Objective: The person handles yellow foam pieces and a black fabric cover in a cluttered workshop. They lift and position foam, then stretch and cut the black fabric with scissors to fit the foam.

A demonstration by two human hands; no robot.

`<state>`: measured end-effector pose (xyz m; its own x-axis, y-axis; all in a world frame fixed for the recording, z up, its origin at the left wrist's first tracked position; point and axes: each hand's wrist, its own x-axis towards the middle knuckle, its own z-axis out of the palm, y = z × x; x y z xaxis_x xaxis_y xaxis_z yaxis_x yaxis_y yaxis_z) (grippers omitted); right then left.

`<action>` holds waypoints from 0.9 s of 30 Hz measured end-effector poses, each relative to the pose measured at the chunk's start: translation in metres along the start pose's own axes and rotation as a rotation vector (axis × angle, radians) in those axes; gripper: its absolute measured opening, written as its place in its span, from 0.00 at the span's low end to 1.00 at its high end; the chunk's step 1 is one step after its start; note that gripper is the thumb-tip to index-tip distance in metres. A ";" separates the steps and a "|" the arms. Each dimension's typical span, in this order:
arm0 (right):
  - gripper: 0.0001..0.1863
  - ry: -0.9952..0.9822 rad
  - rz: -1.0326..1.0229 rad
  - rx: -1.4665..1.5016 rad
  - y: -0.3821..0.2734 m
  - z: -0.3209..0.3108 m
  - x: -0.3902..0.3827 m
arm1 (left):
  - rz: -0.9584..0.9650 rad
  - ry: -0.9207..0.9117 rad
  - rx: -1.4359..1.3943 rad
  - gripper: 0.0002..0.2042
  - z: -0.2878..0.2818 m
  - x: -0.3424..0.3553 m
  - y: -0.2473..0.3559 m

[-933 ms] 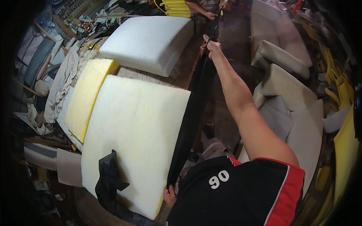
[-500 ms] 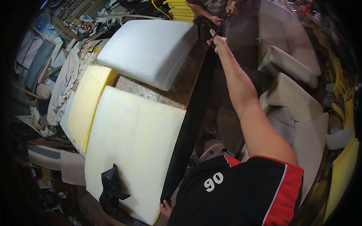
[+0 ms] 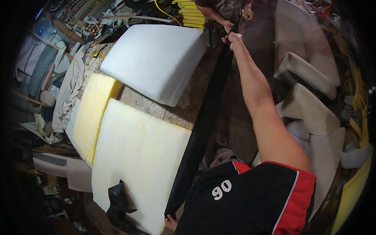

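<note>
A long black fabric strip (image 3: 199, 133) stretches along the right edge of the table, beside the large pale foam cushion (image 3: 141, 152). At its near end, low in the picture, the fingers of my left hand (image 3: 170, 222) pinch a corner. My right arm reaches far forward, and my right hand (image 3: 234, 39) is closed on the strip's far end. A co-worker's hand (image 3: 227, 25) touches or nearly touches mine there; the other hand (image 3: 248, 15) of that person is a little to the right. A loose black piece of fabric (image 3: 117, 201) lies on the pale cushion's near part.
A white padded cushion (image 3: 152, 58) and a yellow foam block (image 3: 92, 113) share the worn table (image 3: 152, 103). Beige sofa parts (image 3: 309, 105) stand on the right. Yellow foam sheets (image 3: 190, 13) are stacked at the back. A tape measure (image 3: 96, 54) lies at the table's far left.
My right hand has come down onto the strip's far end, its raised thumb now folded in. The co-worker's right-side hand has moved away to the right. The view has shifted slightly.
</note>
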<state>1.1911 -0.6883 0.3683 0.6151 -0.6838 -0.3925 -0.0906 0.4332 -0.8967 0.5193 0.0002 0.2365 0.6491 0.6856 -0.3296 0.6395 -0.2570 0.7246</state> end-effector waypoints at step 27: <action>0.23 -0.019 -0.307 -0.007 -0.064 -0.008 0.048 | 0.024 0.280 -0.335 0.14 -0.034 0.024 0.024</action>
<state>1.2202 -0.7536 0.4050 0.6290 -0.7711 -0.0990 0.0964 0.2038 -0.9743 0.5364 0.0338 0.2670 0.4964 0.8520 -0.1667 0.4261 -0.0718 0.9018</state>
